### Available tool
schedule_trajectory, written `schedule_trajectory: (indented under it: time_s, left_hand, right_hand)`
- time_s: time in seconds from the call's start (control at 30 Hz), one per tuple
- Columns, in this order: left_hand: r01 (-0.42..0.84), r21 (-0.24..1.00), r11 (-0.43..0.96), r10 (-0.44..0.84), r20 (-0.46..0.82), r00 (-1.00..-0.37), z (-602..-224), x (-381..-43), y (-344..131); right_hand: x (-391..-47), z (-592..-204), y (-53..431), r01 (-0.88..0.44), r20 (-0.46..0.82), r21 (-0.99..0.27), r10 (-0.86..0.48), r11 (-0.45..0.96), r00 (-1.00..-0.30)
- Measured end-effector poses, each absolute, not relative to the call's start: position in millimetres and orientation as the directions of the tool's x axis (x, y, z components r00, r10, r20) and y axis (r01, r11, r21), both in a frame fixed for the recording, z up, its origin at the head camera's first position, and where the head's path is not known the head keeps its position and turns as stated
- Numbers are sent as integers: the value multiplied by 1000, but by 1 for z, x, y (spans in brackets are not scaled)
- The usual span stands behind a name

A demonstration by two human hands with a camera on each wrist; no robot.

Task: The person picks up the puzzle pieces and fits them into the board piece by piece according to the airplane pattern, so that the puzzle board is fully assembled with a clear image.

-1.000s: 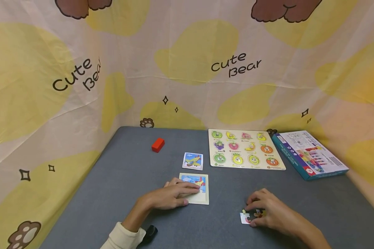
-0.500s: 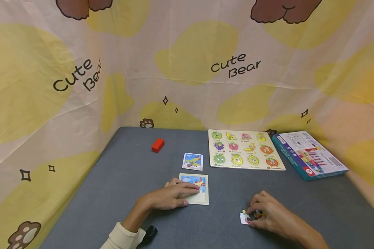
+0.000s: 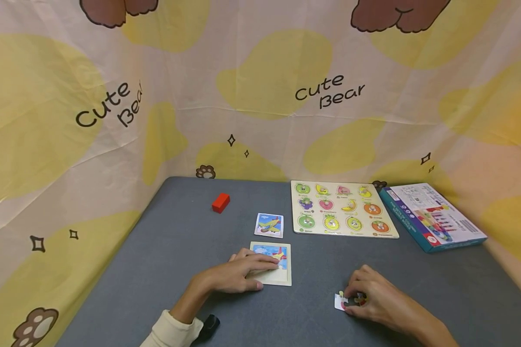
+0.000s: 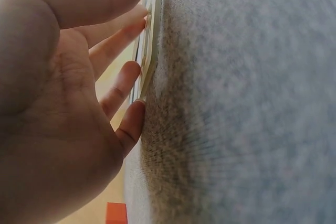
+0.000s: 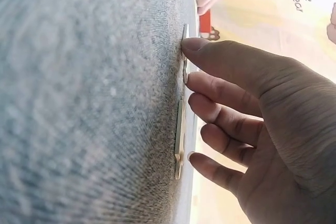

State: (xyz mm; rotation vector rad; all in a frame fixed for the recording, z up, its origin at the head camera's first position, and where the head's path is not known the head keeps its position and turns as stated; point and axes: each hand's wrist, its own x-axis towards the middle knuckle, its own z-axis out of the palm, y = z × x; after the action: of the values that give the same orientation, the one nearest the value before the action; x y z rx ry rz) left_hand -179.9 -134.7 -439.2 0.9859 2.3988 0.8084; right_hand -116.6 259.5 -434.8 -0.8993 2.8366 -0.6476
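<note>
My left hand [image 3: 239, 273] lies with extended fingers over a small framed jigsaw puzzle [image 3: 283, 278]; its upper part shows sky and a red-and-yellow plane, its lower part is bare. In the left wrist view several fingertips touch the edge of the puzzle frame [image 4: 152, 45]. My right hand [image 3: 375, 296] pinches a white jigsaw piece [image 3: 339, 301] with a pink patch and a yellowish tab, between thumb and index finger. In the right wrist view another jigsaw piece [image 5: 180, 132] lies on the table below the other fingers. The palm hides part of that piece from the head view.
A picture card [image 3: 269, 225] of a yellow plane lies just beyond the puzzle. A red block [image 3: 220, 203] sits farther left. At the back right are a fruit board [image 3: 317, 210] and a teal-edged box [image 3: 443, 217]. A patterned cloth [image 3: 260, 86] surrounds the grey table [image 3: 178, 217].
My right fingers have drawn in around the white jigsaw piece, which has shifted slightly away from me. My left hand stays on the puzzle.
</note>
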Motion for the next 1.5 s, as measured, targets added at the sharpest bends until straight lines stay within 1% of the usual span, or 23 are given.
schedule_trajectory:
  time_s: [0.17, 0.27, 0.37, 0.43, 0.5, 0.57, 0.67, 0.97, 1.3, 1.5]
  left_hand:
    - [531, 673, 515, 766, -84, -637, -439, -183, -139]
    - [549, 691, 470, 774, -24, -633, -440, -185, -142]
    - [530, 709, 465, 751, 1, -661, -438, -187, -145]
    - [505, 710, 491, 724, -9, -690, -437, -188, -146]
    - [464, 710, 531, 688, -42, -724, -434, -188, -148]
    - [437, 700, 565, 661, -68, -747, -434, -189, -151]
    - [422, 689, 590, 643, -84, -761, -434, -190, -154]
    - [422, 670, 611, 630, -90, -771, -435, -192, -157]
    - [420, 676, 606, 629, -83, -773, -437, -193, -158]
    - [411, 682, 605, 625, -87, -776, -437, -192, -158]
  right_hand:
    - [-118, -434, 258, -527, 49, -411, -560, 744, -827]
    - [-119, -435, 258, -545, 88, -407, -562, 733, -822]
    - [-120, -437, 258, -592, 169, -393, -577, 704, -799]
    - [-121, -438, 257, -620, 219, -379, -585, 687, -781]
    - [-123, -438, 256, -625, 231, -376, -584, 684, -778]
    - [-124, -436, 255, -617, 219, -374, -580, 692, -784]
    - [-127, -434, 251, -594, 180, -376, -573, 711, -799]
    - [-139, -433, 231, -589, 120, -351, -589, 728, -799]
    - [-153, -437, 204, -662, 175, -318, -644, 679, -744]
    - [-161, -435, 185, -649, 133, -340, -648, 681, -750]
